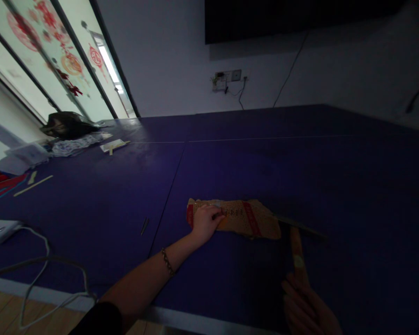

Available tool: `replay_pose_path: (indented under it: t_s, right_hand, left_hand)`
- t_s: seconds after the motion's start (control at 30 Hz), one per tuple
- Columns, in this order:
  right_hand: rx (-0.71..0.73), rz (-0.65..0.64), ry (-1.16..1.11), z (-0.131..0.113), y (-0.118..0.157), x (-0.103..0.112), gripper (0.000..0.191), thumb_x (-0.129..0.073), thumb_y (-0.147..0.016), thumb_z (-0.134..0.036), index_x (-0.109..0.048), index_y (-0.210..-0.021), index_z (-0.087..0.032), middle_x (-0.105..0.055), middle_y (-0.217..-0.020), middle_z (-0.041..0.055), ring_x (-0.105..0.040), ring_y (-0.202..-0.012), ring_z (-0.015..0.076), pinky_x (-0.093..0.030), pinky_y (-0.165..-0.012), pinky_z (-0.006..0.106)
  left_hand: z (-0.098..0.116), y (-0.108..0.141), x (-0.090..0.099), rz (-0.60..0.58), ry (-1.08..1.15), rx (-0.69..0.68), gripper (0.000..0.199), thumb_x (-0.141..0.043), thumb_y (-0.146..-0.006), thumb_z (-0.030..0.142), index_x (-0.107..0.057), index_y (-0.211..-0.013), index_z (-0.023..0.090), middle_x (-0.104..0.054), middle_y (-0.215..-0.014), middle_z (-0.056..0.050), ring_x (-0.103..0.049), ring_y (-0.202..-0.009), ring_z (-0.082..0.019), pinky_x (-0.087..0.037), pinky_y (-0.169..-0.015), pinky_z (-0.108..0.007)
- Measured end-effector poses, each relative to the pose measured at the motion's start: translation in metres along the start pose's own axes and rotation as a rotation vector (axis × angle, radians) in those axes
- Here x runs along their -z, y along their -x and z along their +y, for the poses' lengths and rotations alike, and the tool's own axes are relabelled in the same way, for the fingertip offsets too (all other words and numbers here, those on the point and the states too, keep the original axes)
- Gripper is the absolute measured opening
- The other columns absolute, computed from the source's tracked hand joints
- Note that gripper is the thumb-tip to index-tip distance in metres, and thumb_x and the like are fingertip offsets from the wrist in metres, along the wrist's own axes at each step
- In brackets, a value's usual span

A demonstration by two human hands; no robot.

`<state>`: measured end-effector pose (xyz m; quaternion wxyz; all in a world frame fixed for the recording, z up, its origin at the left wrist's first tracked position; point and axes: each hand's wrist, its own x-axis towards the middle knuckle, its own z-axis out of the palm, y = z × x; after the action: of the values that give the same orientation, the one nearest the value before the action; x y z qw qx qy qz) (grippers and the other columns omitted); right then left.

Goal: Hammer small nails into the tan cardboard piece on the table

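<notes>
A crumpled brown paper bag (265,222) with red bands and dark print lies flat on the purple table (251,163). My left hand (206,222) rests on the bag's left part, fingers bent and thumb close to them; whether it pinches the paper is hard to see. At the lower right, my right hand (305,307) is closed around the wooden handle of a tool (298,253). The tool's long, thin dark head points left and right, its left end beside the bag's right edge.
Two small dark sticks (144,226) lie left of the bag. A white device (2,231) with cables is at the left edge. Papers (73,144), a black bag (68,124) and red strips (7,184) sit farther back left. Wall sockets (226,76) are behind the table.
</notes>
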<state>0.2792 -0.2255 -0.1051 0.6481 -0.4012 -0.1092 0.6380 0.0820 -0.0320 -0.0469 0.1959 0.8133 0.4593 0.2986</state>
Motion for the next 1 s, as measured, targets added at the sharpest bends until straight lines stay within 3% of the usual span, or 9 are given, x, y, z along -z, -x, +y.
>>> replay_pose_path:
  t_s: [0.23,0.33,0.43,0.5,0.57,0.77,1.0]
  right_hand:
    - [0.007,0.024,0.049,-0.006,0.002,0.002,0.036,-0.078,-0.049,-0.017,-0.063,-0.08,-0.024,-0.061,-0.056,-0.0047,-0.038,-0.028,0.001,-0.037,-0.028,0.01]
    - [-0.003,0.005,0.032,-0.007,0.004,-0.002,0.034,-0.077,-0.051,-0.016,-0.063,-0.081,-0.025,-0.061,-0.055,-0.0044,-0.037,-0.028,0.0022,-0.034,-0.025,0.01]
    - [-0.042,-0.051,0.007,-0.007,0.003,-0.009,0.028,-0.075,-0.054,-0.02,-0.062,-0.079,-0.025,-0.055,-0.047,-0.0059,-0.034,-0.027,0.0035,-0.031,-0.023,0.011]
    - [-0.066,-0.075,-0.002,-0.007,0.002,-0.011,0.021,-0.073,-0.058,-0.024,-0.061,-0.074,-0.024,-0.052,-0.043,-0.0067,-0.03,-0.025,0.0032,-0.029,-0.021,0.011]
    - [-0.069,-0.073,-0.006,-0.008,0.001,-0.011,0.014,-0.071,-0.061,-0.027,-0.06,-0.069,-0.023,-0.05,-0.041,-0.0073,-0.027,-0.023,0.0024,-0.027,-0.021,0.011]
    - [-0.041,0.06,0.067,-0.009,0.002,-0.004,0.026,-0.076,-0.051,-0.02,-0.063,-0.074,-0.023,-0.063,-0.055,-0.003,-0.043,-0.031,0.0042,-0.036,-0.027,0.012]
    - [-0.033,0.098,0.023,-0.003,0.001,-0.003,0.024,-0.077,-0.051,-0.024,-0.065,-0.071,-0.023,-0.052,-0.041,-0.0066,-0.032,-0.024,0.0012,-0.03,-0.023,0.009]
  left_hand:
    - [-0.001,0.001,-0.001,0.013,-0.022,0.024,0.005,-0.062,-0.073,0.022,-0.065,-0.072,0.018,-0.066,-0.076,-0.003,-0.057,-0.078,-0.019,-0.043,-0.072,-0.029]
    - [-0.001,0.001,-0.002,0.029,0.026,0.059,0.005,-0.062,-0.073,0.019,-0.066,-0.076,0.018,-0.067,-0.08,-0.003,-0.058,-0.079,-0.019,-0.043,-0.074,-0.03]
    - [-0.002,0.002,-0.003,0.071,0.119,0.115,0.025,-0.062,-0.072,0.014,-0.064,-0.096,0.02,-0.067,-0.081,-0.002,-0.059,-0.075,-0.016,-0.045,-0.073,-0.028]
    - [-0.003,0.002,-0.004,0.096,0.19,0.13,0.044,-0.061,-0.071,0.012,-0.054,-0.114,0.02,-0.066,-0.079,-0.001,-0.059,-0.071,-0.014,-0.045,-0.072,-0.026]
    - [-0.003,0.002,-0.004,0.108,0.229,0.13,0.05,-0.059,-0.073,0.013,-0.048,-0.121,0.021,-0.066,-0.078,0.0,-0.059,-0.071,-0.014,-0.046,-0.072,-0.026]
    - [-0.004,0.002,-0.005,0.105,0.24,0.16,0.031,-0.056,-0.076,0.017,-0.059,-0.107,0.02,-0.065,-0.079,-0.001,-0.059,-0.077,-0.016,-0.045,-0.076,-0.028]
    - [-0.003,0.001,-0.005,0.105,0.2,0.184,0.035,-0.064,-0.07,0.022,-0.058,-0.104,0.02,-0.064,-0.085,-0.002,-0.057,-0.078,-0.017,-0.043,-0.075,-0.03]
